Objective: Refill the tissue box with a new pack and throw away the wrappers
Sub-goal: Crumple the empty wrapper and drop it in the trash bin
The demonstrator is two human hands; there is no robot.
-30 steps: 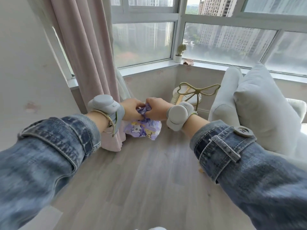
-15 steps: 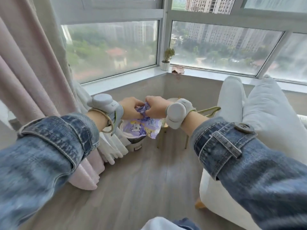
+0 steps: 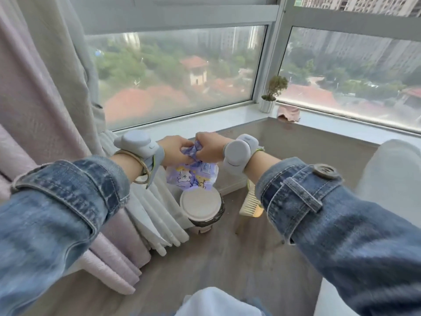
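Observation:
A crumpled purple wrapper [image 3: 192, 177] with cartoon prints hangs between my two hands. My left hand [image 3: 174, 150] and my right hand [image 3: 210, 147] both pinch its bunched top, knuckles almost touching. The wrapper dangles just above a small round bin [image 3: 201, 207] with a shut white lid and a dark liner around its rim, standing on the wood floor by the curtains. No tissue box is in view.
Pink and white curtains [image 3: 68, 179] hang at the left, reaching the floor beside the bin. A small side table with a brush [image 3: 250, 204] stands right of the bin. A white armchair [image 3: 391, 179] fills the right. A potted plant [image 3: 272, 96] sits on the window sill.
The view has closed in on the window corner and tipped down. The bin, partly hidden before, now shows fully under the wrapper. Both hands keep their grip on the wrapper.

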